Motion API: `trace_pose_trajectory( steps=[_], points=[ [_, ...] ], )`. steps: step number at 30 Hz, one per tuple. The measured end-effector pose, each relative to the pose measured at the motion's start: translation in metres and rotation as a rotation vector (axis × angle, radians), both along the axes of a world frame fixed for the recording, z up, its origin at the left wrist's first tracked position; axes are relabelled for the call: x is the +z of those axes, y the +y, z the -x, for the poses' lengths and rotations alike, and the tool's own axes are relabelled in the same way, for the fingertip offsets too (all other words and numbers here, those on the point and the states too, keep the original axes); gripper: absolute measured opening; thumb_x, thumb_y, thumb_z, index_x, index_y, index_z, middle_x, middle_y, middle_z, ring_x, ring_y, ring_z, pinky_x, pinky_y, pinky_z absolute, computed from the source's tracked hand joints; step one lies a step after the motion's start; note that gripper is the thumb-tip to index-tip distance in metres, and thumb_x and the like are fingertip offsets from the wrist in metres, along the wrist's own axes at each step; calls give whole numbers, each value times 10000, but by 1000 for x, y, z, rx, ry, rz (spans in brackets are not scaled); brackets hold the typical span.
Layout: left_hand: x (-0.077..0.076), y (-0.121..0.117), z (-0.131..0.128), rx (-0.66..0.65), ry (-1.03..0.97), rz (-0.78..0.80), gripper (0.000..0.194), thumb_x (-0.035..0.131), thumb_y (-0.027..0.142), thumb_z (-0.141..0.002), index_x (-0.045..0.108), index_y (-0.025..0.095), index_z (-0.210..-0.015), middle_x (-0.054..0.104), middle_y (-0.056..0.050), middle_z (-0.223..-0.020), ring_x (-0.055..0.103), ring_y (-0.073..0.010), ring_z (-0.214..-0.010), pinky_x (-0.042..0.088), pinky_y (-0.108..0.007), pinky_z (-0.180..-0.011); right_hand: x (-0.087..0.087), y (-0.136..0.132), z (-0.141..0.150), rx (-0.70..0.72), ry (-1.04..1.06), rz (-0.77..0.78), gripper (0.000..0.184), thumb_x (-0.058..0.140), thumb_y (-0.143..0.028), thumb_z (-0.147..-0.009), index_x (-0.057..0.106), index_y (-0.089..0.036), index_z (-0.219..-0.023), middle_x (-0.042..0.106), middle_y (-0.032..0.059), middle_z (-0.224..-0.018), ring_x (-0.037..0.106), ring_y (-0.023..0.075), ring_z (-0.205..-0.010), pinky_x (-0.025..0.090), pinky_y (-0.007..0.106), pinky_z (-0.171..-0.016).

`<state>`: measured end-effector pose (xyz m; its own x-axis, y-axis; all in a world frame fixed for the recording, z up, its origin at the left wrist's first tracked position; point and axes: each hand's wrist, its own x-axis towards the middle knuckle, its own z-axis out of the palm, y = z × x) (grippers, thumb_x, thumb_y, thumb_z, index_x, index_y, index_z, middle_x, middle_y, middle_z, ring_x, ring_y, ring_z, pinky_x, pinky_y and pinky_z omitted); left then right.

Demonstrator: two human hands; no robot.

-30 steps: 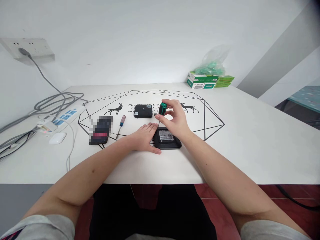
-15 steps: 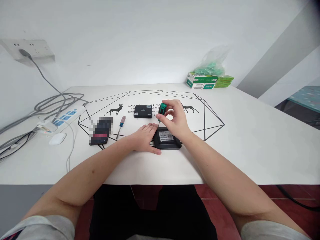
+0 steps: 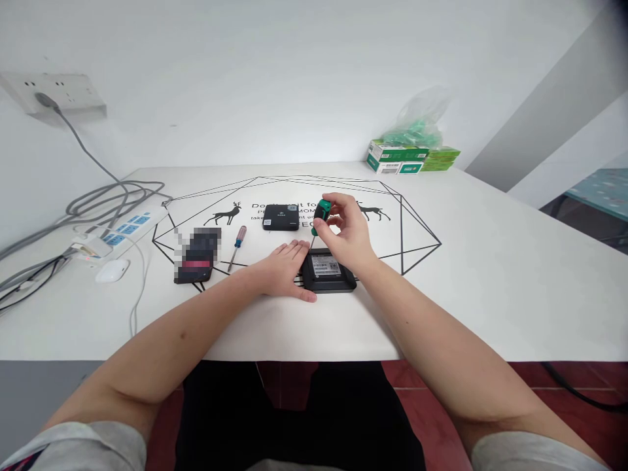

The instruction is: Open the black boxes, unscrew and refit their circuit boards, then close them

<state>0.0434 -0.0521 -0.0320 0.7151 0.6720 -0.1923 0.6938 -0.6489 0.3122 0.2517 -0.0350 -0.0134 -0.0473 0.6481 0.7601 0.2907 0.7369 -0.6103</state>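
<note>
My right hand [image 3: 346,229] is closed round the green and black handle of a screwdriver [image 3: 322,210]. The shaft slants down to the far left corner of a black square box [image 3: 333,282], which lies with a white label facing up. Whether the tip sits in a screw is too small to tell. Flat against the table at the box's left side, my left hand [image 3: 283,269] has its fingers stretched out, with fingertips and thumb by the box edge. A second black box [image 3: 280,218] lies farther back.
Left of my hands lie a screwdriver with a clear and blue handle [image 3: 240,237] and a partly blurred phone [image 3: 199,255]. Farther left are a power strip [image 3: 142,222], grey cables [image 3: 122,190] and a white case [image 3: 112,271]. Green-and-white cartons [image 3: 397,157] stand at the back right.
The screwdriver's handle has tipped slightly to the right, together with my right hand. My left hand and the labelled box stay in place.
</note>
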Motion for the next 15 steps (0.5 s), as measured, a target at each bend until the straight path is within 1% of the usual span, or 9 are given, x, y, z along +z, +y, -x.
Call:
trace_pose_trajectory(
  steps=[6, 11, 15],
  points=[
    [2, -1, -1, 3, 20, 4, 1478, 529, 1015, -812, -23, 48, -1784, 16, -262, -1870, 25, -450, -1744, 85, -565, -1407, 0, 0, 0, -20, 14, 5, 414, 701, -298, -939, 603, -342, -1340, 668, 47, -1185, 670, 220, -994, 658, 389, -748],
    [3, -1, -1, 11, 24, 5, 1486, 532, 1017, -805, 20, 13, -1774, 22, -285, -1863, 22, -424, -1750, 76, -543, -1411, 0, 0, 0, -42, 50, 1, 411, 709, -317, -935, 602, -343, -1330, 661, 45, -1161, 664, 217, -987, 644, 372, -735],
    [4, -2, 0, 5, 27, 3, 1471, 535, 1009, -815, 39, 9, -1773, 35, -294, -1860, 35, -428, -1749, 78, -543, -1412, -1, 0, 0, -40, 42, 4, 415, 710, -314, -936, 595, -347, -1333, 658, 45, -1166, 664, 216, -982, 646, 371, -729]
  ],
)
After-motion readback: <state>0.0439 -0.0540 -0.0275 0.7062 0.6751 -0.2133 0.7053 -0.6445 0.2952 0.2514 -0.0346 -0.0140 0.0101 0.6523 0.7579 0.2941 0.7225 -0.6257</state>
